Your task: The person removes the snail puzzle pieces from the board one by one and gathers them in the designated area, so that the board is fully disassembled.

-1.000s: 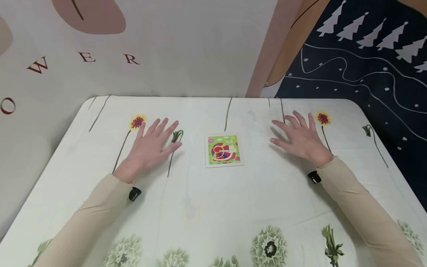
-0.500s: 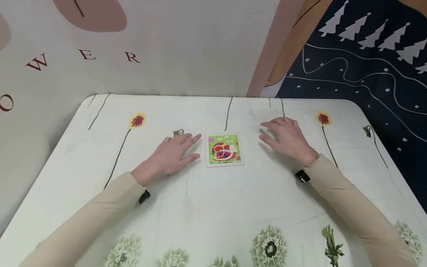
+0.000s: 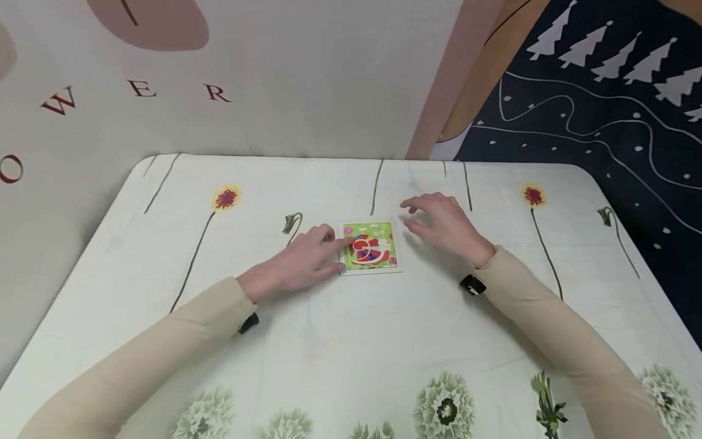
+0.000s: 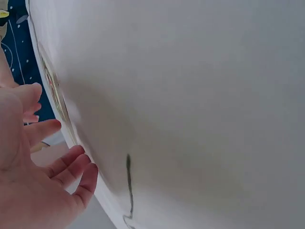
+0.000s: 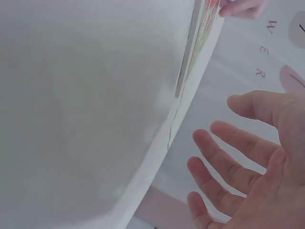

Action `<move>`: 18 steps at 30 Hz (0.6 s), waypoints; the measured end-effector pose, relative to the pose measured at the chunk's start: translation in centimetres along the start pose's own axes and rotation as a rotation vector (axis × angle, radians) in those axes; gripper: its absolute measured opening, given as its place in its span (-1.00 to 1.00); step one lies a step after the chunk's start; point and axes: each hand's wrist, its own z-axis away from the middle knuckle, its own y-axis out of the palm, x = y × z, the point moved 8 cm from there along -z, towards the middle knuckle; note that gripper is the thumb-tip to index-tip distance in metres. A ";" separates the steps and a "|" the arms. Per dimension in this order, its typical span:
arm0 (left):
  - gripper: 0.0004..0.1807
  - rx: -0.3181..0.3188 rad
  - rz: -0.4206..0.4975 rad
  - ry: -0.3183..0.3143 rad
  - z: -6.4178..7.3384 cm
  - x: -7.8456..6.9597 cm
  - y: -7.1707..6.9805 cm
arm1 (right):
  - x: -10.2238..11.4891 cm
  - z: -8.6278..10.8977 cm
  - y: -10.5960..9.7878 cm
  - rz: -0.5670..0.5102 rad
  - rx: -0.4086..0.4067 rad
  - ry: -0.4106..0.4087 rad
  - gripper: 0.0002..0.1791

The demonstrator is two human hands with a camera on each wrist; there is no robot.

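A square picture puzzle (image 3: 373,251) with a red snail on a green ground lies flat at the middle of the table. My left hand (image 3: 296,261) is at its left side; the index finger reaches over the picture and the thumb is at the lower left corner. Off the puzzle's upper right, my right hand (image 3: 446,228) hovers with fingers loosely bent and nothing between them. From the left wrist, the puzzle (image 4: 56,90) shows edge-on beyond the spread fingers. The right wrist view catches the puzzle's side (image 5: 187,55), clear of the right fingers.
A white tablecloth (image 3: 329,347) printed with flowers and stems covers the table. Behind it rises a pale wall hanging (image 3: 307,91) with letters, and at the right a dark blue one (image 3: 576,116) with white trees.
Both hands have moved inward toward the puzzle. The left has gone right until its index finger overlaps the picture; the right has come left, its fingers less spread. The puzzle stays in place.
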 end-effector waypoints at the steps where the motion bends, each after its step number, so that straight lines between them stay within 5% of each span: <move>1: -0.36 0.004 -0.002 0.005 -0.1 -0.1 0.1 | 0.2 -0.2 0.1 -0.006 0.006 -0.005 -0.63; 8: -0.39 0.054 -0.038 -0.012 -0.8 -0.5 0.7 | 1.6 -1.1 1.0 -0.060 0.053 -0.045 -0.69; 18: -0.35 0.067 -0.111 -0.025 -1.1 -0.9 1.2 | 2.0 -1.4 3.2 -0.286 0.170 -0.026 -0.73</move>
